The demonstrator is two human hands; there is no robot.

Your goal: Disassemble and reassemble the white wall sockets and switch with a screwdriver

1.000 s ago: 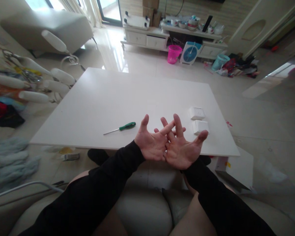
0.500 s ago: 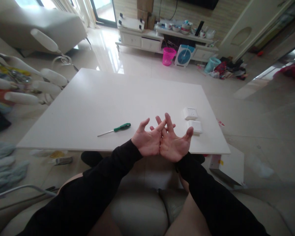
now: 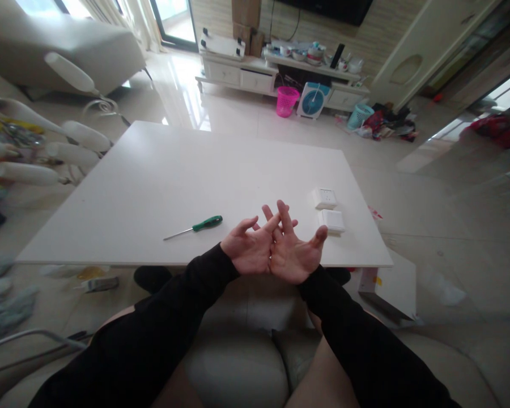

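Palms up over the near edge of the white table (image 3: 153, 170), my left hand (image 3: 251, 247) and my right hand (image 3: 296, 252) touch along their inner edges. Their outstretched fingers cross one another, and neither palm holds anything. A screwdriver (image 3: 207, 222) with a green handle lies to the left of my left hand, its metal shaft pointing left. Beyond my right hand sit two white boxes: a socket (image 3: 325, 198) with small holes in its face, and nearer to me a plain square one (image 3: 332, 220), partly hidden by my right thumb.
A white lamp (image 3: 29, 173) with several long shades stands at the table's left side. Across the floor are a low cabinet (image 3: 221, 72), a pink basket (image 3: 287, 102) and a blue fan (image 3: 313, 100). A white box (image 3: 393, 286) stands below the table's right corner.
The whole view has shifted slightly, so things appear a little further left. My hands stay joined with fingers crossed; the screwdriver and the white boxes keep their places on the table.
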